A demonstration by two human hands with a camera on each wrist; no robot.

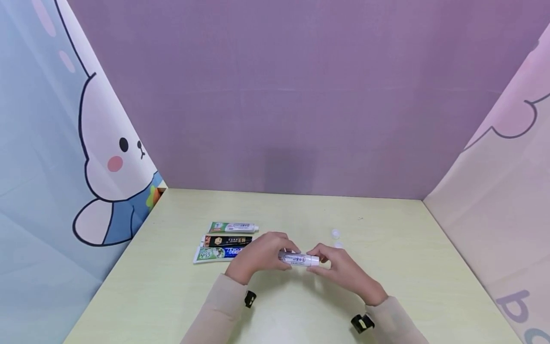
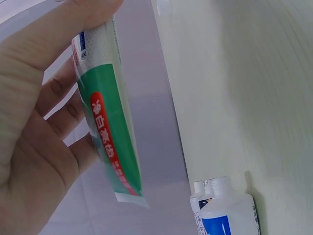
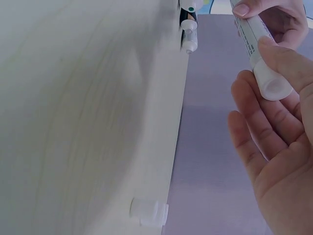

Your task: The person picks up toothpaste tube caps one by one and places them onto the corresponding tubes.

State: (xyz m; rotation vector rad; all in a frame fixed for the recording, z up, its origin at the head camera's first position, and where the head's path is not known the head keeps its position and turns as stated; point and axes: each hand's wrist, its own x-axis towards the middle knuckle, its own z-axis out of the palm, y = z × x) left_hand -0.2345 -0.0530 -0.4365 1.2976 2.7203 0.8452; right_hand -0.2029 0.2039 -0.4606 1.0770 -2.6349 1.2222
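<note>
My left hand (image 1: 263,253) grips a toothpaste tube (image 1: 294,258), white with a green end (image 2: 110,127) and a red label strip. It is held sideways above the table, its white cap (image 1: 315,261) pointing right. At that end my right hand (image 1: 343,273) pinches the cap (image 3: 272,84) between thumb and fingers. Left of the hands lie three more toothpaste tubes in a column: a green-and-white one (image 1: 233,227), a black one (image 1: 227,241) and a blue-and-green one (image 1: 215,253) partly behind my left hand.
Two small white caps (image 1: 335,233) lie on the pale wooden table (image 1: 386,239) beyond my right hand. A purple cloth (image 1: 292,95) stands along the table's back edge. Printed cloths hang at the left (image 1: 38,167) and right (image 1: 507,191) sides.
</note>
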